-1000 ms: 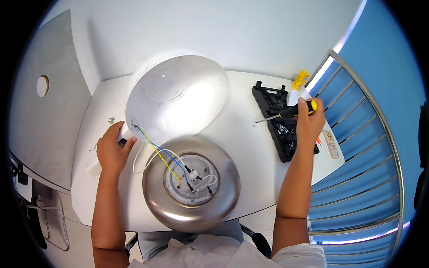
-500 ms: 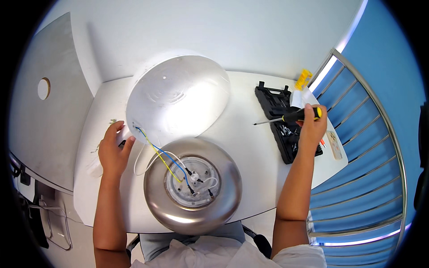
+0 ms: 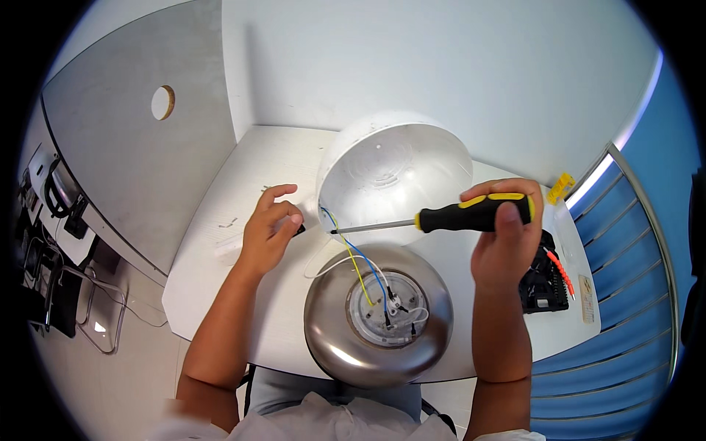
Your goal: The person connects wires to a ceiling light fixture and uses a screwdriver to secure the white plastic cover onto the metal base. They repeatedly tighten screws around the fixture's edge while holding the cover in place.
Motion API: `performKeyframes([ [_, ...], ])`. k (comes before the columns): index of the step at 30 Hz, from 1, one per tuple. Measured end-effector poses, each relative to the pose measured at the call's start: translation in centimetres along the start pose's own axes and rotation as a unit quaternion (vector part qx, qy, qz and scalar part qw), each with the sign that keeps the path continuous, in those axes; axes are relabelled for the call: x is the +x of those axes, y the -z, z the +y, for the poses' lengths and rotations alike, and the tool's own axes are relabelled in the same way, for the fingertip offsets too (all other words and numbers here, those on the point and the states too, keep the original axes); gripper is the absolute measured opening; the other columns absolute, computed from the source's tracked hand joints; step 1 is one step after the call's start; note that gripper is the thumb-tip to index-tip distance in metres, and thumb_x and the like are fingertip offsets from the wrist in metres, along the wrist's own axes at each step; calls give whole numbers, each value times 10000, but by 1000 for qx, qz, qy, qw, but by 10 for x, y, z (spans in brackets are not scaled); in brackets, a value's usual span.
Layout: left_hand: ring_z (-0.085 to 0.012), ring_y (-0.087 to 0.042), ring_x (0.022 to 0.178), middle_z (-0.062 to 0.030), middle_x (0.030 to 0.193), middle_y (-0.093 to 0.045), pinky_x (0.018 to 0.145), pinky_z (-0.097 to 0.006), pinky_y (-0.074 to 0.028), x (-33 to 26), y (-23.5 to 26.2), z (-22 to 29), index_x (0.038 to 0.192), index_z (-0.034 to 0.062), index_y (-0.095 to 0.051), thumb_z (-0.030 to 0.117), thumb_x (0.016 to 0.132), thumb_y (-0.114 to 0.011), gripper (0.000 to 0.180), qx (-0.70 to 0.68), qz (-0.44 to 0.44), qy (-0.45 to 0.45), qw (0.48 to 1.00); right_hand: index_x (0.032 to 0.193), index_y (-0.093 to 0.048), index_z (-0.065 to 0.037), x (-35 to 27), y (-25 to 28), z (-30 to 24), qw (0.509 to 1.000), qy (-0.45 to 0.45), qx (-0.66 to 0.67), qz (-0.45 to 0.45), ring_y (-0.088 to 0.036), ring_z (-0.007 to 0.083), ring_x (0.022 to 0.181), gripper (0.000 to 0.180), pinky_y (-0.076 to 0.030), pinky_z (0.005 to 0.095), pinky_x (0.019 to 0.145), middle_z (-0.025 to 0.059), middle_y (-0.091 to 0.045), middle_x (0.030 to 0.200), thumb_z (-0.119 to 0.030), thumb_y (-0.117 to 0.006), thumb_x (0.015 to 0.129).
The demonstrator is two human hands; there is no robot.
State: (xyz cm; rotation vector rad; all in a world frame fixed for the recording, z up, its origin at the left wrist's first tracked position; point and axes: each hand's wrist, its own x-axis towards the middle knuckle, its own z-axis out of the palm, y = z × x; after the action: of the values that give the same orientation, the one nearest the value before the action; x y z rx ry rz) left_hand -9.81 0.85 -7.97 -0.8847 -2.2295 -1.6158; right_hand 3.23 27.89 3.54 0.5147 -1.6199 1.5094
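My right hand [image 3: 507, 228] grips a screwdriver [image 3: 474, 213] by its black-and-yellow handle. Its metal shaft points left, and the tip appears over the wires near the rim of a big hollow shell [image 3: 397, 165], pale outside and silvery inside. Beside the shell's left rim is my left hand [image 3: 268, 234], fingers apart; a small dark piece shows by its thumb, its kind unclear. Closer to me sits a round brushed-metal body [image 3: 331, 316] with a pale disc [image 3: 375, 323] in its middle. Blue, yellow-green and white wires [image 3: 358, 252] run from the shell to this disc.
A black tool case [image 3: 540, 290] lies at the right, partly behind my right hand, with an orange-red flexible shaft [image 3: 560, 270] at it. A yellow item [image 3: 561, 187] stands near the back right corner. Metal railing [image 3: 625, 264] borders the right side; a grey panel [image 3: 147, 147] stands left.
The screwdriver has moved left from above the tool case to the shell's wires. My left hand has come away from the shell's side. The whole view has shifted leftward.
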Motion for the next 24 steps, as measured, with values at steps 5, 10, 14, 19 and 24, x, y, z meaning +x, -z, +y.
performKeyframes([
  [5,-210,-532,1056,-141,1311,-492,897,-348,-423,1,6,0,861,5,-650,316,964,-513,354,-29,-34,8,999,1027,-474,-29,-6,-30,11,1000,16,-21,2,-641,206,787,435,-522,306,771,179,-647,868,-419,-622,905],
  [10,-242,-598,1003,-129,1230,-564,854,-356,-465,2,4,1,887,20,-685,270,932,-548,289,8,-44,-9,999,1051,-466,-26,-16,-32,29,1000,12,3,-4,-635,190,836,386,-519,308,794,167,-652,909,-349,-628,916],
  [14,-233,-547,1060,-124,1263,-528,898,-362,-446,4,8,2,911,1,-664,239,936,-545,267,13,-82,7,997,1062,-465,-23,-16,-31,34,1000,15,16,-6,-633,181,853,362,-517,303,801,163,-658,930,-313,-631,922],
  [19,-232,-570,1029,-103,1272,-535,873,-358,-466,3,6,7,906,8,-651,117,869,-610,122,48,-87,38,994,1065,-467,-23,-15,-31,37,1000,22,12,-7,-626,173,858,348,-508,303,814,157,-660,937,-302,-622,928],
  [24,-225,-581,999,-96,1276,-534,856,-332,-471,3,6,9,893,11,-642,71,818,-653,96,85,-78,11,993,1078,-466,-24,-14,-29,36,999,14,23,-18,-623,168,869,332,-503,299,818,155,-659,952,-285,-615,935],
])
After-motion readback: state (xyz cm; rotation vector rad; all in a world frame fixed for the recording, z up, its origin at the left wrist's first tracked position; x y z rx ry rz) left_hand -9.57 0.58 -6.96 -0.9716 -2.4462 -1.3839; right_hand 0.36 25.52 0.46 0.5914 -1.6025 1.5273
